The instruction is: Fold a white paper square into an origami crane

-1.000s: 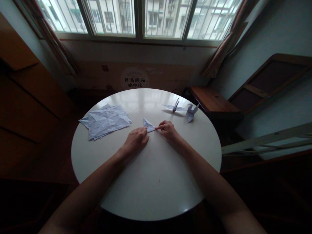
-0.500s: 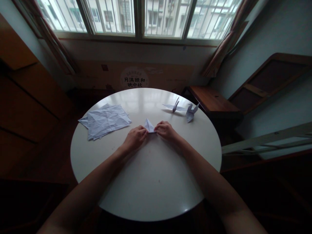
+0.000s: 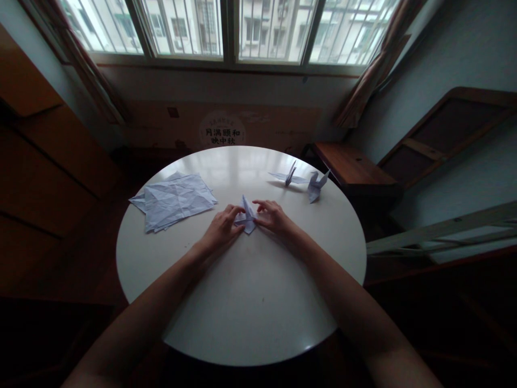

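Observation:
A small folded paper [image 3: 249, 220] lies on the table between my hands, one narrow point standing up at the back and a short pointed flap toward me. My left hand [image 3: 223, 223] grips its left side, thumb low by the front flap and fingers curled at the left edge. From the right, my right hand [image 3: 272, 215] holds it with the thumb against the paper's edge, while the index finger is lifted a little off it. The creases under my fingers are partly hidden.
A stack of creased paper sheets [image 3: 177, 202] sits at the table's left. Two folded paper cranes, one crane [image 3: 290, 177] farther back and another crane [image 3: 317, 187] nearer the edge, stand back right. The round white table [image 3: 250, 302] has a wooden bench [image 3: 351, 164] beyond it.
The paper has opened out: its front flap now points toward me, where a flat folded edge was before. My thumbs have come down and my fingers have spread from their pinch.

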### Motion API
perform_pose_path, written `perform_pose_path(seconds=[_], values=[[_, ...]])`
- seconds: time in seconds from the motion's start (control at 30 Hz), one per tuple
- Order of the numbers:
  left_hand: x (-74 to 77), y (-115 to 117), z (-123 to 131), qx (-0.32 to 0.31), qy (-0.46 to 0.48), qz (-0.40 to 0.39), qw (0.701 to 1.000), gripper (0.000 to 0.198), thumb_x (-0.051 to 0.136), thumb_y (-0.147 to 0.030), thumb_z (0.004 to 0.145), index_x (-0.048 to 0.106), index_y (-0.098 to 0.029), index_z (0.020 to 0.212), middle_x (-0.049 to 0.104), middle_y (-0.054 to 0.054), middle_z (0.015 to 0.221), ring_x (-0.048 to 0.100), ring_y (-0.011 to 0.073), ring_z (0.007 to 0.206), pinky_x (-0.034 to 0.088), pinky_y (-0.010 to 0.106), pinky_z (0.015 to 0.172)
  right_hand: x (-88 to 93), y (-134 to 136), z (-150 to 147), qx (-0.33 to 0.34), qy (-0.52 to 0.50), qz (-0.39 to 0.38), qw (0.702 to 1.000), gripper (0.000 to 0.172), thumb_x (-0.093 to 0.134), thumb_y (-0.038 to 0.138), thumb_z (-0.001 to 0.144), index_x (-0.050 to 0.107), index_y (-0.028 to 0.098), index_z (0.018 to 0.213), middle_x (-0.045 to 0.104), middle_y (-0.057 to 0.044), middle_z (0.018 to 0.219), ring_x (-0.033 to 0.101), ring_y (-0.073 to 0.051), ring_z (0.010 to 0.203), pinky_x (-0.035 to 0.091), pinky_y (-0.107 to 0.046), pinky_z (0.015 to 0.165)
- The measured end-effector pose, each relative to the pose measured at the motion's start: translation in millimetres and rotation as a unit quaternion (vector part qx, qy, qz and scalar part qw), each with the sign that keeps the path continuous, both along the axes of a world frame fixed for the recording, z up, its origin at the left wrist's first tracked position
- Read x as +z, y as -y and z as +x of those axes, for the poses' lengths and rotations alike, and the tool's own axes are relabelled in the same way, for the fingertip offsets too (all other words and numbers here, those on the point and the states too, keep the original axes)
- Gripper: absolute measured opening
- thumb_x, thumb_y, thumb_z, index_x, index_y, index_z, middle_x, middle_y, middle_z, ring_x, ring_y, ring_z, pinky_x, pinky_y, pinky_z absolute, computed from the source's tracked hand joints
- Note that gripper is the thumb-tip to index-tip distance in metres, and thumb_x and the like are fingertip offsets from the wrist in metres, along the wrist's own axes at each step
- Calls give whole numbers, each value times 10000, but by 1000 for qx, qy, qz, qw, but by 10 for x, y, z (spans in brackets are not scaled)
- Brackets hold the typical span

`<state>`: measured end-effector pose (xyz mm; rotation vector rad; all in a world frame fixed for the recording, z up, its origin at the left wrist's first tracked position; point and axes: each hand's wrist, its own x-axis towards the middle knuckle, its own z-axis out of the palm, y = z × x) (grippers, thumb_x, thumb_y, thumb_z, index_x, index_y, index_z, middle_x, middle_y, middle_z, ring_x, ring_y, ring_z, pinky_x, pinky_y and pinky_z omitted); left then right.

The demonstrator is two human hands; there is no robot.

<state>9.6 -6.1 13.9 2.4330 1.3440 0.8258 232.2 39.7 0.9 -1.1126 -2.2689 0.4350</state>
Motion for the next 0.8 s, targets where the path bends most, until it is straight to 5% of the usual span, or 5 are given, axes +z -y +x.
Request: perform_pose_path(seconds=[0.2, 0.43, 0.6, 0.8], values=[[22, 21, -14, -27, -60, 19, 998, 403, 602, -145, 858, 557, -285, 1233, 550, 66, 1240, 618, 216, 1016, 490, 380, 910, -8, -1, -13, -21, -33, 15, 999, 561, 585, 163, 834, 492, 227, 1383, 620, -81, 1020, 559, -226, 962, 442, -391, 904], [24, 26, -31, -45, -98, 30, 994, 287, 538, -148, 898, 714, -309, 1056, 515, 64, 1276, 629, 217, 1018, 493, 389, 929, -118, -50, 24, -45, 17, 33, 998, 278, 620, 170, 838, 747, 284, 1058, 559, -96, 1149, 546, -225, 977, 460, -441, 925], [-20, 2, -7, -4, -49, 28, 998, 249, 553, -218, 902, 692, -245, 1107, 575, 75, 1172, 643, 202, 982, 517, 344, 893, -60, -2, 25, -53, 26, 51, 997, 189, 643, 234, 839, 776, 283, 963, 572, -72, 1272, 476, -269, 1120, 402, -492, 998], [8, 14, 16, 108, -46, 30, 993, 317, 557, -314, 900, 643, -198, 1182, 565, 96, 1174, 618, 226, 994, 499, 371, 906, 67, 46, 12, -13, 39, 38, 998, 192, 635, 261, 853, 766, 242, 714, 698, -41, 1166, 447, -302, 1193, 357, -522, 999]])
